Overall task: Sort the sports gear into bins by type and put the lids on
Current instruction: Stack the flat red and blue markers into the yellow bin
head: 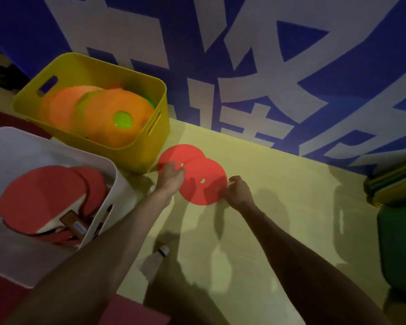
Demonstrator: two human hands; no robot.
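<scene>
Shuttlecock: lying loose on the floor at lower centre of the frame, between my forearms, cork end pointing up the frame. I am judging it featherlight and easily crushed at the skirt, so the cork is the place to pinch it.

White bin: sitting at the left edge, holding the red paddles; it is not yet lidded.

Left hand: curling its fingers down onto the left rim of the far red disc, at mid-frame. The view is dim, so I cannot tell whether the fingers are clamping the rim or only resting on it.

Right hand: pinching at the right edge of the near red disc, thumb and fingertips drawn together there; it looks like a grip, though the edge itself is hidden.

The two discs: lying flat on the floor, the near one overlapping the far one. I am judging them thin, light and bendy, hard to lift from the middle, so peeling up a rim is the way in.

Yellow bin: standing at upper left just beyond the discs, already holding orange discs, and probably where these belong.
</scene>
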